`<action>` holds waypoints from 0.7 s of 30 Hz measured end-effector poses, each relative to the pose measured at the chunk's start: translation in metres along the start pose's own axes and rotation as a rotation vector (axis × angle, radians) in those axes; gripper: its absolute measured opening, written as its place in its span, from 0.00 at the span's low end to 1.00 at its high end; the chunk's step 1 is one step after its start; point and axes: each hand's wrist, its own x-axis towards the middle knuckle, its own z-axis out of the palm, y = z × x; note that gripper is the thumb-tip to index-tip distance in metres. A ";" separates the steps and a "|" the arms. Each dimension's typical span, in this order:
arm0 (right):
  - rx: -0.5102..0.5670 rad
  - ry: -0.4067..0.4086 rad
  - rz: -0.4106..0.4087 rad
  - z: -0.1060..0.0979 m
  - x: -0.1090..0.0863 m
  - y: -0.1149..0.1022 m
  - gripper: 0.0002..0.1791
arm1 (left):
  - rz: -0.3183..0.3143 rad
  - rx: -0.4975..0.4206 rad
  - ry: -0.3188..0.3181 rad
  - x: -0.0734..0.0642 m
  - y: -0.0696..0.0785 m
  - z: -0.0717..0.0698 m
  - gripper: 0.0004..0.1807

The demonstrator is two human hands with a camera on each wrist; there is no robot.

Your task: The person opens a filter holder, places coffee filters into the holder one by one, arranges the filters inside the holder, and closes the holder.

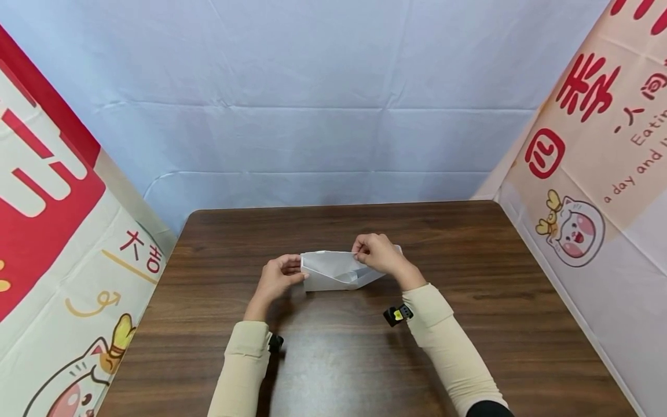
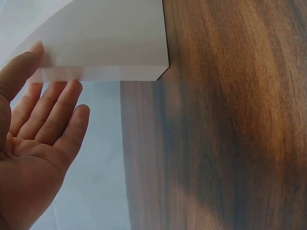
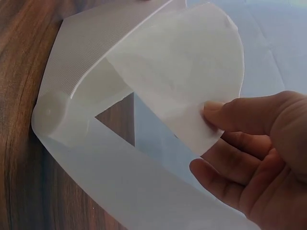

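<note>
A white folded piece of thin card (image 1: pixel 324 282) stands up from the wooden table, its top gaping. My left hand (image 1: pixel 276 280) pinches its left end; in the left wrist view the thumb lies on the card's face (image 2: pixel 110 45) and the fingertips meet its edge. At the right, my right hand (image 1: pixel 383 253) holds the upper edge. The right wrist view shows a rounded flap (image 3: pixel 192 62) pinched between thumb and fingers. The front panel (image 3: pixel 96 45) looks finely ribbed, and a round translucent patch (image 3: pixel 49 113) sits at the lower corner.
The brown wooden table (image 1: pixel 469 243) reaches back to a pale blue cloth (image 1: pixel 312 139). Printed banners hang at the left (image 1: pixel 57 231) and right (image 1: pixel 583 174). Small black devices are strapped to the left wrist (image 1: pixel 276 343) and right wrist (image 1: pixel 398 314).
</note>
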 end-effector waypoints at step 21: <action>-0.339 -0.195 0.000 0.016 0.007 -0.011 0.14 | 0.021 0.010 -0.019 -0.006 0.016 -0.002 0.19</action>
